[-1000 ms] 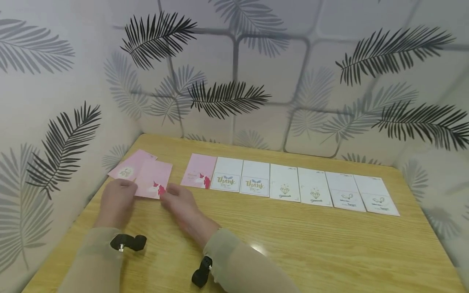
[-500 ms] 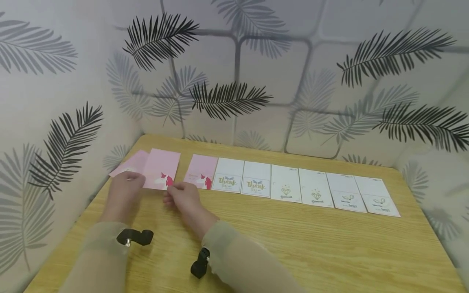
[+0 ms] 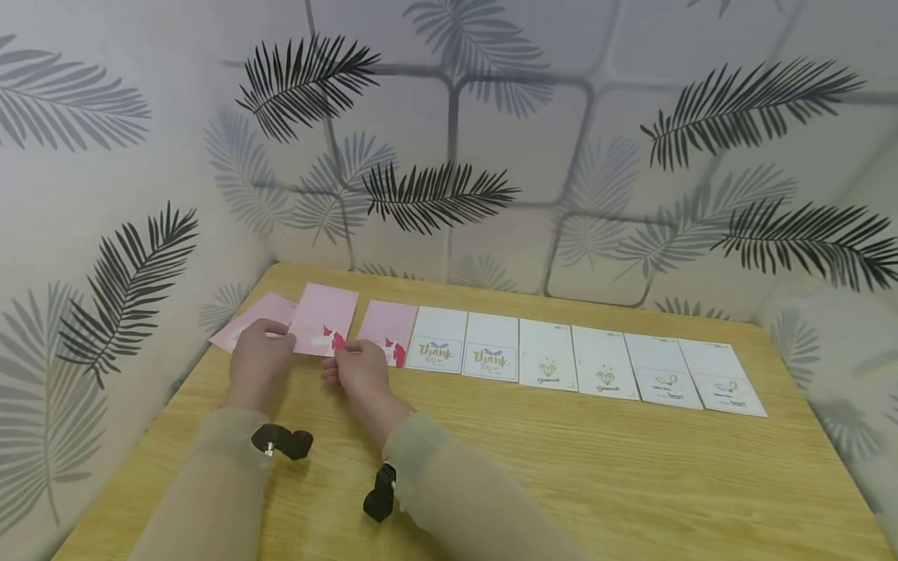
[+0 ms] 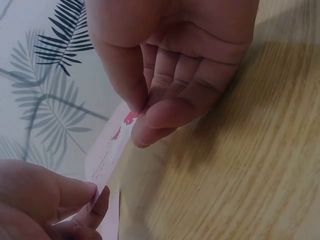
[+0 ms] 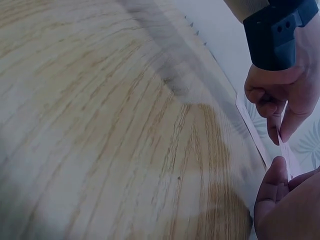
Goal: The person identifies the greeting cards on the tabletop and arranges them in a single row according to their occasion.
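A pink card [image 3: 323,318] with a white and red unicorn print is held at its lower edge between both hands, tilted up off the table. My left hand [image 3: 263,354] pinches its lower left corner between thumb and fingers. At the lower right corner, beside the unicorn, my right hand [image 4: 185,65] pinches the card, its other fingers curled underneath. Partly behind the left hand lies a second pink card [image 3: 247,318], turned askew on the table. To the right, another pink unicorn card [image 3: 387,326] starts the row, its lower left corner hidden by the right hand.
The row runs on along the back with white "Thank you" cards [image 3: 464,343], diamond-print cards [image 3: 578,360] and cards with a small printed motif [image 3: 691,374]. All lie flat on the wood-grain table [image 3: 596,467]. Leaf-patterned walls [image 3: 449,140] bound it at back and sides.
Both hands have moved the held unicorn card up and to the right, bringing it close to the row's left end. The askew pink card and the row stay in place.
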Demonstrator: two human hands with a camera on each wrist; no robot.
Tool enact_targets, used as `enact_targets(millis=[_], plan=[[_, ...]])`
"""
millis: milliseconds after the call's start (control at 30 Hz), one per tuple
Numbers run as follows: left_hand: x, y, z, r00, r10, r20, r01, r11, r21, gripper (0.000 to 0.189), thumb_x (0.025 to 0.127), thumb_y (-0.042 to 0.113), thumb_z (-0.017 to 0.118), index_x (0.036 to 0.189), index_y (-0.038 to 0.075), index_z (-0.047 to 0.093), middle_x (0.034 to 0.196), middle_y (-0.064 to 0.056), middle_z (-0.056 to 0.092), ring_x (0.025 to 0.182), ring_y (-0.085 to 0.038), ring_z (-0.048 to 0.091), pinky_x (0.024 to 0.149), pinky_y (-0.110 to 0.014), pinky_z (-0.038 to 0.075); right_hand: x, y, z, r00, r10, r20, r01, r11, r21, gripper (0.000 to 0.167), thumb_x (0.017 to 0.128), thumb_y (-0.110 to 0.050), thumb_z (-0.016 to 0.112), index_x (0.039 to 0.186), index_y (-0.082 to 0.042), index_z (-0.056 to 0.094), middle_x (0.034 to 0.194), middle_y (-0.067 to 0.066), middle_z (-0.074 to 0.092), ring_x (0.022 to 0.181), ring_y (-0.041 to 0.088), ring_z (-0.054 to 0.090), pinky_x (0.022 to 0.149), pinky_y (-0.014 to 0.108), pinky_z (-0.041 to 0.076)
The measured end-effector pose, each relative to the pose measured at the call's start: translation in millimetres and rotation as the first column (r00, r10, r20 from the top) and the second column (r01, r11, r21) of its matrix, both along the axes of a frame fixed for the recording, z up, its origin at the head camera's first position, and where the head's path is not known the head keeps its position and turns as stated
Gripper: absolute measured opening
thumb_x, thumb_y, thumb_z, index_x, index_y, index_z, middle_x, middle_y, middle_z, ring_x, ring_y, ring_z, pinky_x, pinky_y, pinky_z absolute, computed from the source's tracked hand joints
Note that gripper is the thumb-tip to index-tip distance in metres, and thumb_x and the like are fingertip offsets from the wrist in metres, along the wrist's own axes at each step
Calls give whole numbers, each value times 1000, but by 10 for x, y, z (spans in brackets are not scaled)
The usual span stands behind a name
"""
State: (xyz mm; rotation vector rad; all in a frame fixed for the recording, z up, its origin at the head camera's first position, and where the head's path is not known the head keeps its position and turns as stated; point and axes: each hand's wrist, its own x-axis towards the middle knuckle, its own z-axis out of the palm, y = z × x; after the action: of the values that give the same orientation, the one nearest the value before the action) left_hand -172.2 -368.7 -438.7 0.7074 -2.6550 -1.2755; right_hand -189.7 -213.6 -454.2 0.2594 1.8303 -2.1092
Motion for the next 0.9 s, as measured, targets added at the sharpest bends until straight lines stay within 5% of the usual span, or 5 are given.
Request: enact_targets(millis=[367,633,900], plan=[[-115,55,-135,996,40,74,-46,996,72,47,112,23,51,150,-3,54,156,-30,52,140,-45,48,118,-62,37,-37,36,-108,999,42,-5,-43,999,-19,47,107,2,59,154,8,55,100,16,78,82,19,77,78,34,65],[-165,52,-207,996,49,79,-55,996,77,46,111,22,51,150,-3,54,159,-31,50,149,-48,44,121,-64,34,-25,62,-104,998,67,6,-67,998,8,50,107,-1,62,155,7,55,97,12,80,84,22,80,78,34,65],[-194,63,-250,998,27,59,-27,1000,5,43,110,22,50,144,-4,57,149,-30,59,141,-49,51,116,-63,38,-33,162,-111,976,216,-37,-216,976,12,52,108,-4,62,158,8,51,99,15,81,91,28,82,85,39,65]])
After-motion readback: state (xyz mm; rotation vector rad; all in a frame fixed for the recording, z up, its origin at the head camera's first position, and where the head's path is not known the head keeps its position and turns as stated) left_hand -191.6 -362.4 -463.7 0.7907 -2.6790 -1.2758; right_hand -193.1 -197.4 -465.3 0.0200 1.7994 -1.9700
